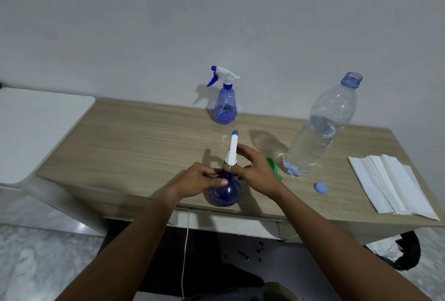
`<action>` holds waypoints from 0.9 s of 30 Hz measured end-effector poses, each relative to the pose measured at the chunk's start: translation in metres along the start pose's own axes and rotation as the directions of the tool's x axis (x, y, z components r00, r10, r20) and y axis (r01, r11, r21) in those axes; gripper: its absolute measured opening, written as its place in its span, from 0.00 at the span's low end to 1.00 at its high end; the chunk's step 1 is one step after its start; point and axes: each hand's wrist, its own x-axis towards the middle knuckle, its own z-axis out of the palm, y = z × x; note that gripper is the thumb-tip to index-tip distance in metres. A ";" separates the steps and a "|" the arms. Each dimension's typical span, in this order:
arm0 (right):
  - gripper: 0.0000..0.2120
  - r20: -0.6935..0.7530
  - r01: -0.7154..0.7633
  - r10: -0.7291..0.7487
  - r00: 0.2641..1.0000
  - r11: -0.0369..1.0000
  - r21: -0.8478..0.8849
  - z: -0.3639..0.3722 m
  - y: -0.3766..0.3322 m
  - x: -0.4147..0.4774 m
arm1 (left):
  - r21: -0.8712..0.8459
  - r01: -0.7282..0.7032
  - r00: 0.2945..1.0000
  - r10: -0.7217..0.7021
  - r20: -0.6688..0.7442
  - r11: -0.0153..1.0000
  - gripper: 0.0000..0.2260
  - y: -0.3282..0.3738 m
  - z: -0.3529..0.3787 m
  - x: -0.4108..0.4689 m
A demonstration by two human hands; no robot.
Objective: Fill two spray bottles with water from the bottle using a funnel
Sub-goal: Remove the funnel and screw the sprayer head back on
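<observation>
A blue spray bottle (225, 194) stands near the table's front edge. My left hand (201, 180) grips its neck. My right hand (256, 170) is closed around the collar of its white spray head (233, 147), which sits on the bottle's neck. A second blue spray bottle (225, 105) with its trigger head on stands at the back by the wall. The large clear water bottle (320, 129) stands uncapped to the right, about half full. A green funnel (274, 167) lies on the table, partly hidden behind my right hand. The blue cap (320, 188) lies beside it.
A stack of white paper napkins (395, 182) lies at the right end of the wooden table (134, 137). A white surface (33, 127) adjoins the table on the left. A white cable (185, 247) hangs below the table's front edge.
</observation>
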 end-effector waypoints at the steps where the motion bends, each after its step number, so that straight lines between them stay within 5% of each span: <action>1: 0.26 -0.005 -0.007 0.007 1.000 1.000 -0.001 0.000 -0.002 0.001 | -0.004 -0.004 1.000 0.004 0.012 1.000 0.14 0.002 -0.001 0.000; 12: 0.20 0.058 -0.151 0.144 0.988 0.978 0.144 0.002 -0.014 0.003 | 0.029 -0.073 0.997 0.072 0.005 0.997 0.05 0.014 -0.002 -0.006; 27: 0.13 0.140 -0.349 0.327 0.935 0.918 0.187 0.034 0.012 -0.008 | 0.061 0.056 0.996 -0.060 0.066 0.997 0.05 -0.012 -0.002 -0.019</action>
